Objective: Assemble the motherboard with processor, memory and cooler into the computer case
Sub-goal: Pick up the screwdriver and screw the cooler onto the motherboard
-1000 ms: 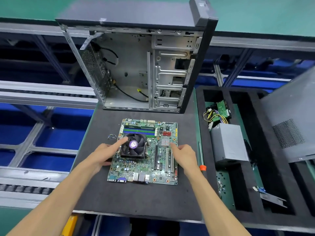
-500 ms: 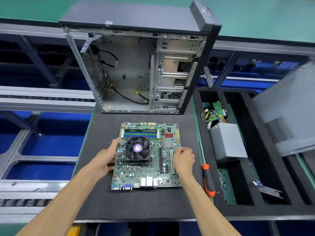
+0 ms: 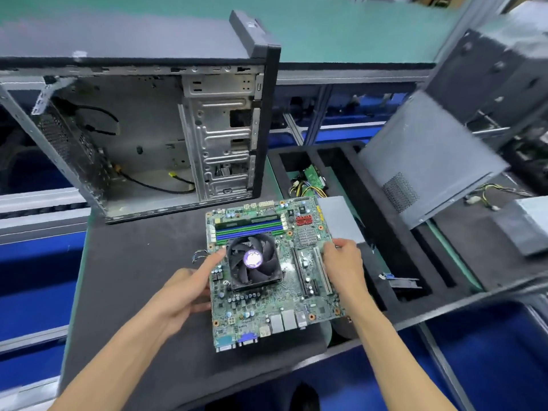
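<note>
- I see the motherboard (image 3: 274, 274) held in front of the open computer case (image 3: 142, 137), its right part over the foam tray (image 3: 382, 232).
- My left hand (image 3: 185, 292) grasps the motherboard's left edge, thumb beside the cooler fan (image 3: 252, 259).
- My right hand (image 3: 344, 266) grips the motherboard's right edge.
- The memory sticks (image 3: 249, 228) sit behind the fan, towards the case.

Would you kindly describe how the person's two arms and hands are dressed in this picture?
Both forearms are bare as far as the frame shows: no sleeves or cuffs are visible. The left hand and the right hand wear no gloves, and no rings, watch or wrist strap can be seen.
</note>
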Demonstrator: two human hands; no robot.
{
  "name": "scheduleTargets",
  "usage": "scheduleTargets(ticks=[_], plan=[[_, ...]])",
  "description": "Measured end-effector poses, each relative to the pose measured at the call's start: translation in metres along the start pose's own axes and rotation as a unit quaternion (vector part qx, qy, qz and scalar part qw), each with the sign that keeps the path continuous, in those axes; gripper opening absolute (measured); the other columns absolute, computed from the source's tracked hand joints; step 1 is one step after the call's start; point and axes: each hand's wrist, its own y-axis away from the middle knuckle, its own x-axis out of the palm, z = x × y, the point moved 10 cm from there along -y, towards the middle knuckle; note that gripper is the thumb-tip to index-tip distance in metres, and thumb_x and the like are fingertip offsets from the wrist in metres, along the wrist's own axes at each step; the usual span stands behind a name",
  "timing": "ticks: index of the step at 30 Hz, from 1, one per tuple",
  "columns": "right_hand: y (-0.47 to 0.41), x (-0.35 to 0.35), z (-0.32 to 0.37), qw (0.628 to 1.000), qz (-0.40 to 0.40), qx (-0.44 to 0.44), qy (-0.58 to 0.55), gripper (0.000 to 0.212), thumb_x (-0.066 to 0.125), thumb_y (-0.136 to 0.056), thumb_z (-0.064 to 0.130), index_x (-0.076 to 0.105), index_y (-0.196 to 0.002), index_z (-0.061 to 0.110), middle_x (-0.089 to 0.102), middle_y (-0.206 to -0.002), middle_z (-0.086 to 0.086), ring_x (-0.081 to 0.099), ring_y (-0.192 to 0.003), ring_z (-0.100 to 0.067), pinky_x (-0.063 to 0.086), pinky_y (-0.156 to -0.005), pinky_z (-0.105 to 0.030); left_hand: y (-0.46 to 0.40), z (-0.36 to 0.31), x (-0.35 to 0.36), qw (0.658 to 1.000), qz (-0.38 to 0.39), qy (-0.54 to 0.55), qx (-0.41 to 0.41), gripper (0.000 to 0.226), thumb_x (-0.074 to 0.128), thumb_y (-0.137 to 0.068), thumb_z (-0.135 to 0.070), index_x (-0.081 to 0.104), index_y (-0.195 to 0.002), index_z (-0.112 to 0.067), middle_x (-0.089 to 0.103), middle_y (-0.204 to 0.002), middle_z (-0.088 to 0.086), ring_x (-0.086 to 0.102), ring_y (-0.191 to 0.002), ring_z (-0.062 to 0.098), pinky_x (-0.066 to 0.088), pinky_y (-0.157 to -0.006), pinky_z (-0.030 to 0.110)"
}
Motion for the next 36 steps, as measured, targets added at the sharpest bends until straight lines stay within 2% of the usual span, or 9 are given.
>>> scheduleTargets(ticks=[4, 8, 13, 15, 19, 24, 28, 31, 36], plan=[[-0.006, -0.072, -0.028, 1.000, -0.030, -0.003, 0.010, 0.033, 0.045, -0.095, 0.020, 0.025, -0.070, 0.032, 0.028, -0.080, 0.002, 0.017, -0.062, -0.008, 0.015, -0.054, -0.028, 0.007, -0.005, 0.069, 0.998, 0.054, -0.014, 0.005, 0.062, 0.066, -0.077, -0.066, 0.072, -0.087, -0.005, 0.074, -0.073, 0.006, 0.067, -0.061, 0.012, 0.053, -0.070, 0.033], [-0.009, -0.144, -0.065, 0.998, -0.060, 0.011, 0.014, 0.037, 0.045, -0.096, 0.018, 0.026, -0.067, 0.031, 0.029, -0.063, 0.006, 0.023, -0.053, -0.008, 0.027, -0.055, -0.028, 0.016, 0.004, 0.148, 0.993, 0.116, -0.032, -0.003, 0.065, 0.066, -0.074, -0.071, 0.078, -0.081, -0.007, 0.077, -0.082, 0.006, 0.069, -0.066, 0.011, 0.051, -0.073, 0.033], [-0.022, -0.221, -0.119, 0.997, -0.070, 0.030, 0.010, 0.040, 0.045, -0.093, 0.013, 0.028, -0.057, 0.020, 0.028, -0.053, 0.006, 0.020, -0.053, -0.014, 0.025, -0.056, -0.029, 0.020, 0.024, 0.237, 0.994, 0.103, -0.037, -0.018, 0.088, 0.070, -0.068, -0.075, 0.065, -0.112, 0.001, 0.069, -0.096, 0.007, 0.064, -0.082, 0.019, 0.056, -0.074, 0.036], [-0.033, -0.245, -0.139, 0.997, -0.067, 0.031, 0.010, 0.038, 0.044, -0.091, 0.012, 0.025, -0.058, 0.020, 0.023, -0.055, 0.003, 0.016, -0.056, -0.016, 0.019, -0.058, -0.029, 0.021, 0.031, 0.274, 0.993, 0.111, -0.036, -0.023, 0.080, 0.069, -0.068, -0.074, 0.071, -0.101, -0.001, 0.072, -0.087, 0.005, 0.065, -0.074, 0.017, 0.054, -0.075, 0.035], [-0.062, -0.282, -0.180, 0.997, -0.064, 0.049, 0.008, 0.037, 0.044, -0.093, 0.014, 0.027, -0.063, 0.026, 0.029, -0.060, 0.004, 0.021, -0.053, -0.013, 0.025, -0.056, -0.028, 0.018, 0.044, 0.337, 0.991, 0.129, -0.030, -0.032, 0.065, 0.063, -0.075, -0.073, 0.081, -0.083, -0.011, 0.078, -0.090, 0.007, 0.070, -0.076, 0.014, 0.053, -0.083, 0.036], [-0.097, -0.297, -0.215, 0.997, -0.049, 0.059, 0.006, 0.041, 0.045, -0.094, 0.011, 0.031, -0.059, 0.025, 0.027, -0.046, 0.011, 0.021, -0.048, -0.013, 0.025, -0.055, -0.029, -0.002, 0.061, 0.375, 0.994, 0.089, -0.012, -0.062, 0.084, 0.063, -0.071, -0.077, 0.067, -0.115, -0.005, 0.077, -0.095, 0.011, 0.070, -0.097, 0.025, 0.056, -0.084, 0.038], [-0.123, -0.295, -0.227, 0.997, -0.045, 0.063, 0.011, 0.042, 0.045, -0.094, 0.011, 0.027, -0.057, 0.023, 0.026, -0.049, 0.005, 0.020, -0.051, -0.016, 0.036, -0.065, -0.031, -0.025, 0.068, 0.386, 0.995, 0.055, -0.006, -0.087, 0.092, 0.065, -0.069, -0.078, 0.062, -0.121, -0.003, 0.073, -0.107, 0.015, 0.066, -0.104, 0.027, 0.057, -0.086, 0.040], [-0.142, -0.291, -0.236, 0.996, -0.044, 0.074, 0.010, 0.037, 0.046, -0.096, 0.014, 0.037, -0.061, 0.024, 0.042, -0.057, 0.002, 0.032, -0.052, -0.015, 0.040, -0.064, -0.032, -0.043, 0.065, 0.390, 0.995, 0.030, -0.014, -0.093, 0.098, 0.065, -0.070, -0.078, 0.054, -0.131, -0.002, 0.064, -0.121, 0.016, 0.061, -0.111, 0.029, 0.057, -0.087, 0.041], [-0.170, -0.280, -0.244, 0.996, -0.028, 0.065, 0.055, 0.014, 0.045, -0.097, 0.021, 0.042, -0.087, 0.013, 0.040, -0.092, -0.009, 0.033, -0.086, -0.022, 0.032, -0.074, -0.034, -0.068, 0.057, 0.391, 0.995, -0.008, -0.031, -0.093, 0.096, 0.062, -0.074, -0.078, 0.052, -0.131, -0.001, 0.061, -0.121, 0.016, 0.059, -0.111, 0.027, 0.056, -0.091, 0.043]])
